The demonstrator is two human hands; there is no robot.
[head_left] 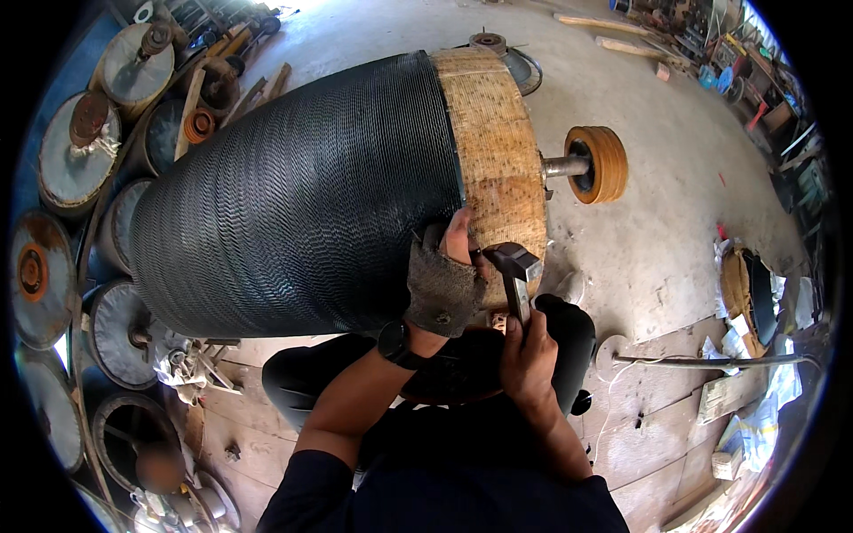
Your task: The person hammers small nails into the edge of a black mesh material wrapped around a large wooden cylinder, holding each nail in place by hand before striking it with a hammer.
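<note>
In front of my knees lies a large drum wrapped in black ribbed covering. Its right end is a bare, tan band with a woven-looking surface. My left hand, in a worn grey fingerless glove, rests at the edge where the black covering meets the tan band. Its fingers are bent around something small and dark that I cannot make out. My right hand grips the handle of a hammer, whose metal head is beside the left fingertips, over the tan band.
A shaft with an orange-brown wheel sticks out from the drum's right end. Several round-ended rollers are stacked along the left. A metal rod lies at the right, near wood scraps and plastic wrapping. Planks lie farther off.
</note>
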